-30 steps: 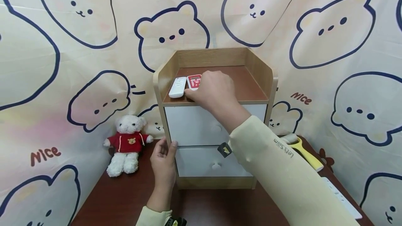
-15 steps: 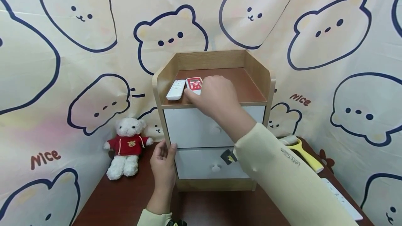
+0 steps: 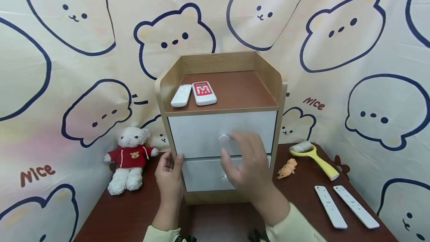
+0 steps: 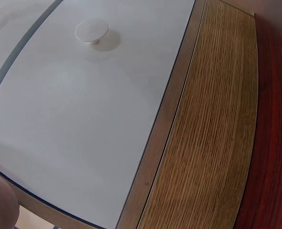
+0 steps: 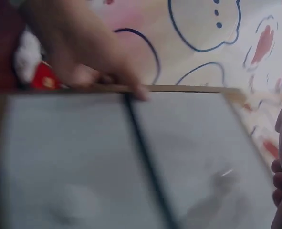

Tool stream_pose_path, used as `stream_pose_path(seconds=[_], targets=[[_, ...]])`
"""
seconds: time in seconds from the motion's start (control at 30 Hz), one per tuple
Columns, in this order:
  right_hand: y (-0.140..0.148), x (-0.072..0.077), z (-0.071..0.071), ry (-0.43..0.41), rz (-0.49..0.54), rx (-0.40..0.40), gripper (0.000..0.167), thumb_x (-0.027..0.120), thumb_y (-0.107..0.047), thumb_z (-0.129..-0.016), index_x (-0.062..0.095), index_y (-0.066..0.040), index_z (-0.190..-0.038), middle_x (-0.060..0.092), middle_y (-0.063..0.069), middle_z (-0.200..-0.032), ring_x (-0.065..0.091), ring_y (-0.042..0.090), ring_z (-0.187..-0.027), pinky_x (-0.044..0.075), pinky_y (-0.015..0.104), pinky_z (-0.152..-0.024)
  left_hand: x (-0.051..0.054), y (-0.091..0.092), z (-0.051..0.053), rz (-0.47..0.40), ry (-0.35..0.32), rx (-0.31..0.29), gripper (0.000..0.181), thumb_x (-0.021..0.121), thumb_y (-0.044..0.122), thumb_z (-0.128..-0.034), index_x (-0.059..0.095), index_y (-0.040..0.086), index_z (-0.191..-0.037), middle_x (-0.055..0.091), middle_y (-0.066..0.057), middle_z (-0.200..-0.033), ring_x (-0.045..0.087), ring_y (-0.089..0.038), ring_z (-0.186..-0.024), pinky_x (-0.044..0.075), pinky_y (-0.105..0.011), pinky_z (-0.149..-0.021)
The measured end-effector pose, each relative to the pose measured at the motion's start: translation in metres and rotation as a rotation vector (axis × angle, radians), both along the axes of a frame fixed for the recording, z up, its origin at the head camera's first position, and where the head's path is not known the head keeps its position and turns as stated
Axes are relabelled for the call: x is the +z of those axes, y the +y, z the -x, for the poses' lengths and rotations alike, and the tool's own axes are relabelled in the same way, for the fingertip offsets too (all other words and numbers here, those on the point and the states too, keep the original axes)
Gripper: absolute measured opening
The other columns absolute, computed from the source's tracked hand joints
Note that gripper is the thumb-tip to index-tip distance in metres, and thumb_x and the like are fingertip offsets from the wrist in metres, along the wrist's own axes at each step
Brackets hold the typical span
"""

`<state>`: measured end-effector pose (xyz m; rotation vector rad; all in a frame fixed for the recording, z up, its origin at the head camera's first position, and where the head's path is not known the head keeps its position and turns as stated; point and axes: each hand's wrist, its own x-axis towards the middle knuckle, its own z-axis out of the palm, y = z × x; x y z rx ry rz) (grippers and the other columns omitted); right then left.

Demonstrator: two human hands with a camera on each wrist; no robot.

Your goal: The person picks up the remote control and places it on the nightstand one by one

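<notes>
A wooden cabinet with two white drawers stands on the table; both drawers look closed. My left hand holds the cabinet's left side, thumb at the front edge and fingers bent along the side. My right hand, blurred, is spread in front of the drawers with nothing in it. Its fingertips are near the upper drawer's round knob; contact cannot be told. On the cabinet top lie a white remote and a white device with a red keypad face and small display. The left wrist view shows a drawer knob up close.
A white teddy bear in a red hoodie sits left of the cabinet. To the right lie a yellow-handled lint roller, a crumpled orange item and two long white bars, one nearer and one farther right.
My right hand has left the red-faced device on the cabinet top and come down in front of the drawers. The left hand stays at the cabinet's side. The view has shifted slightly.
</notes>
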<state>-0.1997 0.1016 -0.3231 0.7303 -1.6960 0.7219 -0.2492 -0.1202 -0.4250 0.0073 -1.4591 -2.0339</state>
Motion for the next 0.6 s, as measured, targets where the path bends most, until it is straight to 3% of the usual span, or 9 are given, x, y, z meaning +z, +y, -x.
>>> stream_pose_path(seconds=[0.13,0.33,0.47,0.6], targets=[[0.015,-0.060,-0.010,-0.042,0.068,-0.038,0.034,0.067,-0.022,-0.096,0.071,0.003,-0.118,0.073,0.012,-0.110,0.064,0.032,-0.103,0.048,0.039,-0.094,0.001,-0.001,-0.001,0.007,-0.004,0.006,0.040,0.076,0.005,-0.1012,0.065,-0.004,-0.138,0.072,0.004,-0.122,0.064,-0.009,-0.123,0.053,-0.014,-0.102],[0.056,-0.140,-0.023,-0.351,0.085,-0.216,0.041,0.082,-0.013,-0.087,0.071,-0.002,-0.125,0.071,0.008,-0.119,0.060,0.027,-0.111,0.043,0.034,-0.097,0.001,-0.001,-0.002,0.011,0.004,-0.001,0.039,0.076,0.004,-0.1016,0.065,-0.004,-0.138,0.072,0.003,-0.121,0.065,-0.009,-0.121,0.054,-0.016,-0.100],[0.089,-0.172,-0.032,-0.557,0.113,-0.369,0.047,0.089,-0.014,-0.086,0.069,-0.004,-0.128,0.070,0.011,-0.123,0.061,0.029,-0.117,0.046,0.041,-0.096,0.001,0.000,-0.003,0.018,-0.008,-0.009,0.040,0.076,0.006,-0.1020,0.065,-0.003,-0.139,0.072,0.003,-0.122,0.065,-0.010,-0.120,0.055,-0.016,-0.099],[0.127,-0.185,-0.038,-0.721,0.131,-0.494,0.050,0.088,-0.016,-0.089,0.067,-0.001,-0.131,0.069,0.022,-0.124,0.062,0.041,-0.118,0.051,0.060,-0.095,0.002,0.000,-0.003,0.028,0.000,-0.014,0.037,0.076,0.007,-0.1020,0.066,-0.001,-0.137,0.072,0.003,-0.121,0.065,-0.012,-0.117,0.057,-0.017,-0.097]])
